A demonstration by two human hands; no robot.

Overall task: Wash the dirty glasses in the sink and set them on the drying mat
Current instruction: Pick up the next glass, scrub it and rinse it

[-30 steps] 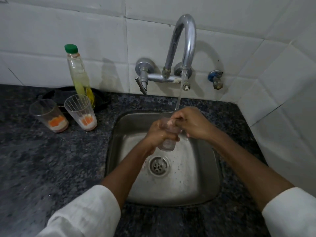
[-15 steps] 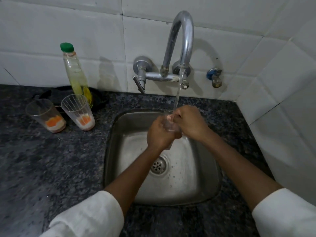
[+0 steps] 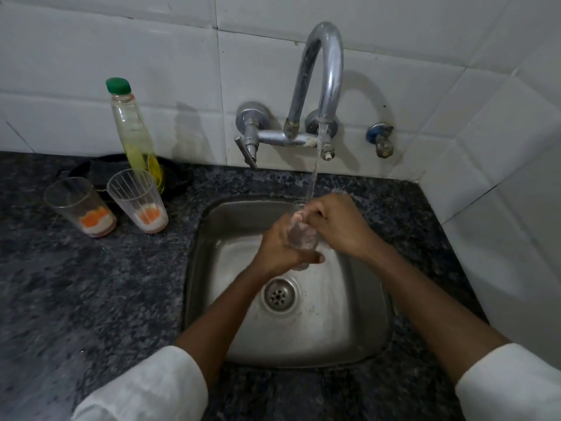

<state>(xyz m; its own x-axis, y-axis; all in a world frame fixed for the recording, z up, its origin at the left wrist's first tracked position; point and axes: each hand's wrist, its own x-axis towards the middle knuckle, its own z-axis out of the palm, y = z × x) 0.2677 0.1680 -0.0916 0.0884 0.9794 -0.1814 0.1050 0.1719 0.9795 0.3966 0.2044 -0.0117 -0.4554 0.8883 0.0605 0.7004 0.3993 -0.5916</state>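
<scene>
A clear glass (image 3: 302, 235) is held over the steel sink (image 3: 358, 323), under the stream running from the tap (image 3: 324, 74). My left hand (image 3: 280, 247) grips its body from the left and below. My right hand (image 3: 337, 224) has its fingers curled over the rim, with fingertips inside the glass. On the counter at the left stand two dirty glasses (image 3: 80, 206) (image 3: 138, 200), each with orange and white residue at the bottom.
A dish-soap bottle (image 3: 133, 132) with a green cap stands behind the dirty glasses on a dark mat (image 3: 179, 177). Speckled granite counter (image 3: 91, 284) surrounds the sink. White tiled walls close in at the back and right.
The glass has stayed under the running water while both hands shifted slightly around it. My left hand's grip has slid lower on the glass.
</scene>
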